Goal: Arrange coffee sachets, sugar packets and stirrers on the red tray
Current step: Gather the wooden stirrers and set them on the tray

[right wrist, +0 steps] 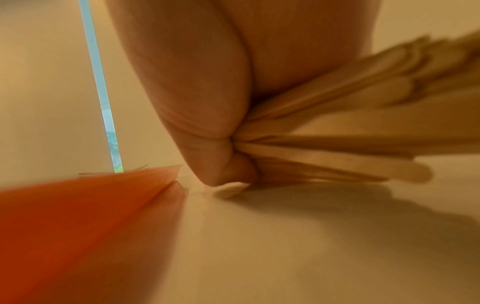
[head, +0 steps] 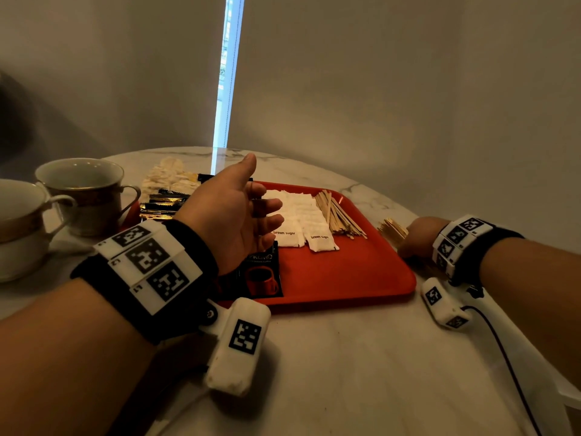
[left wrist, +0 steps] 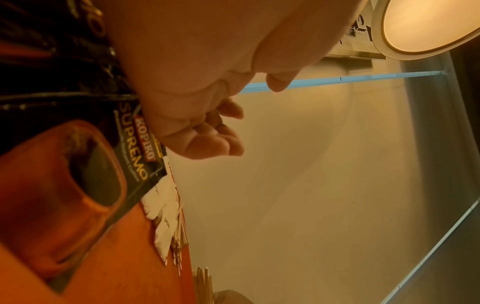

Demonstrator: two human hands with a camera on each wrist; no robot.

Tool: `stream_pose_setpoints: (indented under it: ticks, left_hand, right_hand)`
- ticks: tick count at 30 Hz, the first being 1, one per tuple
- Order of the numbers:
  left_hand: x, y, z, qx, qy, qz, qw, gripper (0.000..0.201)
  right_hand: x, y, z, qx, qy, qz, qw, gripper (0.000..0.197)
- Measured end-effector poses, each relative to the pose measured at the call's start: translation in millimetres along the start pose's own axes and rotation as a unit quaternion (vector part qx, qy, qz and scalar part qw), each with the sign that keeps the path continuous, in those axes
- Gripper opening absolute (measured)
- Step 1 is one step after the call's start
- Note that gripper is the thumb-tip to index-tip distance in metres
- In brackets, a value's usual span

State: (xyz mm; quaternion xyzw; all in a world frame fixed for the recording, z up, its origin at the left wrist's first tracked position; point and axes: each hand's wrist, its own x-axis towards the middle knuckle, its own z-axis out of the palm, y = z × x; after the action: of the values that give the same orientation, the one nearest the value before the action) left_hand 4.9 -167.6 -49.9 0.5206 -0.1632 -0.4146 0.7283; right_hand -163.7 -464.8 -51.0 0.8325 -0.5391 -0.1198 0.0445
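A red tray lies on the marble table. On it are white sugar packets, a pile of wooden stirrers and a black coffee sachet printed with a red cup. My left hand hovers over the tray's left part, fingers relaxed and spread, holding nothing. My right hand rests on the table just right of the tray and grips a bundle of wooden stirrers; their ends stick out past my knuckles.
Two cups on saucers stand at the far left. More black sachets and pale packets lie behind the tray's left corner. A black cable runs along the table at the right. A wall stands close behind.
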Motion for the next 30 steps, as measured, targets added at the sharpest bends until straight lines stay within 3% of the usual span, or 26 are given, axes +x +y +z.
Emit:
stream_pose_setpoints:
  ticks: [5, 8, 11, 15, 18, 21, 23, 25, 27, 30]
  left_hand:
    - [-1.2, 0.3, 0.2, -0.006, -0.004, 0.005, 1.000, 0.049]
    - [-2.0, 1.4, -0.5, -0.009, -0.001, 0.006, 1.000, 0.050]
    - [-3.1, 2.0, -0.9, -0.014, -0.004, 0.006, 1.000, 0.050]
    - [-4.0, 1.0, -0.4, -0.016, -0.011, 0.005, 1.000, 0.047]
    - [-5.9, 1.0, 1.2, -0.004, -0.018, 0.011, 1.000, 0.041]
    - [-9.2, 1.1, 2.4, 0.020, -0.048, 0.034, 0.998, 0.035]
    - [-11.8, -0.3, 3.1, 0.051, -0.085, 0.056, 0.993, 0.041]
    - [-16.8, -2.3, 6.0, 0.078, -0.130, 0.084, 0.985, 0.050]
    - [-20.3, -5.9, 8.7, 0.061, -0.167, 0.099, 0.979, 0.054]
    - [-21.7, -7.0, 7.8, 0.057, -0.173, 0.105, 0.978, 0.044]
  right_hand:
    - [-8.0, 4.5, -3.0, 0.016, 0.015, -0.006, 1.000, 0.022]
    - [-12.3, 11.9, -8.4, 0.141, 0.017, -0.008, 0.990, 0.019]
    - [-17.4, 17.0, -15.0, 0.346, 0.028, -0.012, 0.938, 0.013]
    - [-37.7, 9.7, -34.8, 0.448, 0.022, -0.041, 0.893, 0.026]
    - [-65.1, -10.7, -49.2, 0.497, -0.060, -0.116, 0.858, 0.043]
    - [-98.9, -46.2, -52.7, 0.524, -0.185, -0.251, 0.793, 0.018]
    - [-120.0, -71.6, -49.9, 0.536, -0.263, -0.332, 0.730, 0.024]
    - [-138.2, -93.7, -44.2, 0.554, -0.319, -0.379, 0.669, 0.016]
    - [-151.4, -109.3, -39.0, 0.560, -0.339, -0.414, 0.633, 0.013]
    - [-159.6, -124.5, -29.7, 0.578, -0.327, -0.455, 0.593, 0.030]
